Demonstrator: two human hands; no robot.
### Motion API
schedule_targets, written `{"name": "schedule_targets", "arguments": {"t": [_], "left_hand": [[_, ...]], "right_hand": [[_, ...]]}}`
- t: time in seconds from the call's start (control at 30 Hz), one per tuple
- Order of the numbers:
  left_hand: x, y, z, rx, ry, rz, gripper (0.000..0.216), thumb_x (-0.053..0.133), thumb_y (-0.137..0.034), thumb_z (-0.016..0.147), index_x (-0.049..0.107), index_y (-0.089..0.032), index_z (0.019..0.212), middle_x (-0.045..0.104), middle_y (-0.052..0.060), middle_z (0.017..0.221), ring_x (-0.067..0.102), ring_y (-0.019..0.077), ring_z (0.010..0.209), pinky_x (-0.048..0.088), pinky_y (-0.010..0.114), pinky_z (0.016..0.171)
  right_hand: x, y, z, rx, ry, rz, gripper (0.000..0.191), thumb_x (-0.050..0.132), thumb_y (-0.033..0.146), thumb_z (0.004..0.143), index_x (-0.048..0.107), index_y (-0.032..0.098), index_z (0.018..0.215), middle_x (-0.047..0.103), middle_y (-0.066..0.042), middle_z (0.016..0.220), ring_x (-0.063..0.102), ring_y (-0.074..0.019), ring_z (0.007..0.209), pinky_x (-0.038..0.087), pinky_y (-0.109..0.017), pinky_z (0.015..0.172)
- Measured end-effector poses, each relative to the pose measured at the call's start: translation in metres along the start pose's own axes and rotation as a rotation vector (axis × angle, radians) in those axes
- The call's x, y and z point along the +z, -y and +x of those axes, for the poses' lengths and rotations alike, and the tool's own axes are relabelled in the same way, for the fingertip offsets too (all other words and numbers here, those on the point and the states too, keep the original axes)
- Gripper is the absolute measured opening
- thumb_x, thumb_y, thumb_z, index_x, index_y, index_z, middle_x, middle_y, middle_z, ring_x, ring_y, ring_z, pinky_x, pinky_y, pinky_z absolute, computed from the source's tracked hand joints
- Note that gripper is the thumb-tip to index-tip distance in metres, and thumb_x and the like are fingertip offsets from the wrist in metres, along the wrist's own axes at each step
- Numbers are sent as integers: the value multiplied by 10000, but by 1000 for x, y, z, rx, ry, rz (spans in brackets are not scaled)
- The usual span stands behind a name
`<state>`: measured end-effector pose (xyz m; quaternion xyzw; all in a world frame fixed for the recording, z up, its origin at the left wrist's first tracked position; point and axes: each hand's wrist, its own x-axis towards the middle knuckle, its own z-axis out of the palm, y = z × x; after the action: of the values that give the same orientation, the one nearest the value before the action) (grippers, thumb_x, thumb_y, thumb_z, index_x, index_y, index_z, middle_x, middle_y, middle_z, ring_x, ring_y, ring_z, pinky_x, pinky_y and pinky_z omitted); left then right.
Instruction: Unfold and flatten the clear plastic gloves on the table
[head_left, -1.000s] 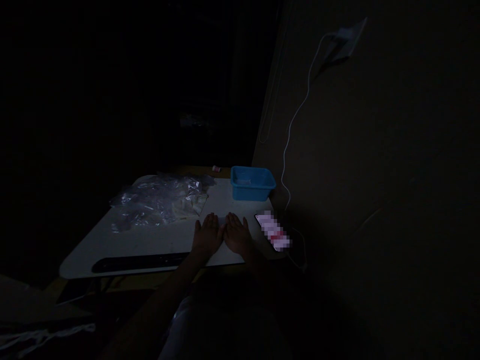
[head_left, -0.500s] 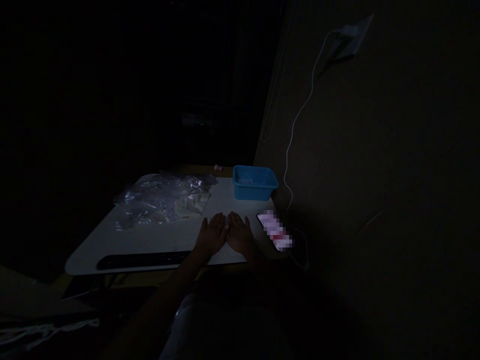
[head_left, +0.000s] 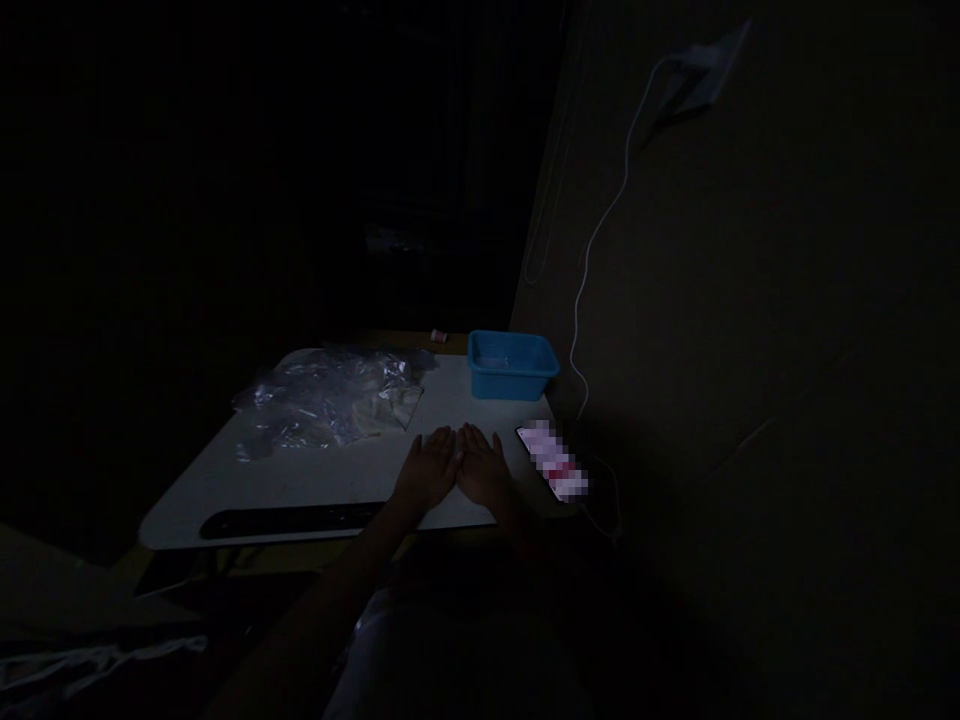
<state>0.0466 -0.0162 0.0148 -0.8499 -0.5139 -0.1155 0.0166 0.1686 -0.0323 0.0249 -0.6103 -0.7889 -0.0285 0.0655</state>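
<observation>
Head view — left hand (head_left: pixel 427 470), right hand (head_left: pixel 484 468) flat on table (head_left: pixel 300 480), fingers (head_left: pixel 442 440) outstretched — phone (head_left: pixel 553 460) beside, tub (head_left: pixel 512 365) beyond

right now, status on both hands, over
Left hand and right hand flat on white table, side by side, empty. Lit phone just right of them. Blue tub and plastic bags beyond, untouched.

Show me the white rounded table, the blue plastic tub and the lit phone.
white rounded table (head_left: pixel 300 480): head view, bare top.
blue plastic tub (head_left: pixel 513 380): head view, front wall.
lit phone (head_left: pixel 553 461): head view, screen middle.
</observation>
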Motion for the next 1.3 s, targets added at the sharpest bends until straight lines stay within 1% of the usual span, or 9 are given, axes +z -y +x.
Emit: {"name": "schedule_targets", "arguments": {"t": [0.17, 0.37, 0.43, 0.5, 0.63, 0.8, 1.03, 1.2, 1.3], "left_hand": [[-2, -3, -1, -80, -22, 25, 535, 146, -357, 886, 379, -95, 1290, 357, 131, 1363, 286, 223, 1276, 226, 440, 1023], [-5, -7, -3, -291, -76, 81, 601, 153, -393, 880, 362, 7, 1277, 341, 221, 1347, 275, 294, 1272, 215, 491, 1003], [-5, -6, -3, -260, -95, 76, 585, 172, -392, 879, 339, -18, 1297, 315, 207, 1366, 249, 292, 1284, 207, 495, 1005], [-5, -5, -2, -130, -104, 56, 538, 182, -371, 884, 312, -94, 1326, 289, 151, 1393, 227, 258, 1297, 192, 487, 1017], [-4, -3, -1, 49, -19, 1, 488, 155, -325, 894, 324, -162, 1323, 323, 98, 1387, 264, 204, 1287, 201, 473, 1022], [-6, -5, -1, -32, 26, 26, 507, 154, -329, 889, 362, -115, 1299, 341, 122, 1373, 271, 211, 1283, 207, 456, 1023], [-4, -8, -3, -230, -50, 94, 536, 170, -315, 870, 351, -46, 1297, 329, 168, 1369, 273, 255, 1278, 215, 487, 1001], [-1, -6, -2, -241, -54, 91, 538, 231, -247, 826, 321, -24, 1307, 314, 164, 1378, 267, 244, 1281, 213, 476, 1006], [-2, -6, -3, -243, -60, 81, 550, 230, -259, 824, 312, -14, 1310, 319, 167, 1375, 272, 248, 1278, 218, 472, 1005]], "right_hand": [[4, 0, 1, -7, -49, 11, 510, 205, 303, 881, 265, 114, 1351, 254, -103, 1415, 166, -195, 1314, 117, -452, 1032], [7, -1, 1, -21, -73, 8, 527, 198, 347, 884, 295, 93, 1335, 262, -121, 1409, 183, -210, 1307, 133, -474, 1027], [6, -1, 0, -25, -62, 9, 533, 207, 343, 880, 271, 87, 1344, 248, -118, 1415, 174, -205, 1310, 127, -472, 1029], [5, -1, 0, -22, -45, 19, 532, 219, 327, 875, 254, 90, 1350, 230, -115, 1422, 171, -203, 1311, 115, -474, 1030], [5, -1, 1, -16, -16, 26, 515, 222, 292, 871, 262, 110, 1351, 216, -111, 1426, 156, -199, 1316, 98, -472, 1032], [6, -1, 1, -8, -47, 50, 513, 203, 299, 876, 265, 108, 1348, 247, -105, 1418, 181, -197, 1309, 115, -471, 1031], [11, -3, 2, -32, -98, 78, 525, 228, 343, 877, 305, 87, 1328, 275, -122, 1403, 195, -207, 1304, 119, -480, 1033], [17, -7, 5, -37, -134, 196, 544, 338, 344, 848, 303, 91, 1328, 311, -142, 1384, 247, -222, 1285, 123, -494, 1035], [20, -16, 12, 32, -195, 347, 555, 426, 309, 812, 327, 95, 1314, 391, -153, 1336, 345, -217, 1235, 205, -432, 1031]]}}
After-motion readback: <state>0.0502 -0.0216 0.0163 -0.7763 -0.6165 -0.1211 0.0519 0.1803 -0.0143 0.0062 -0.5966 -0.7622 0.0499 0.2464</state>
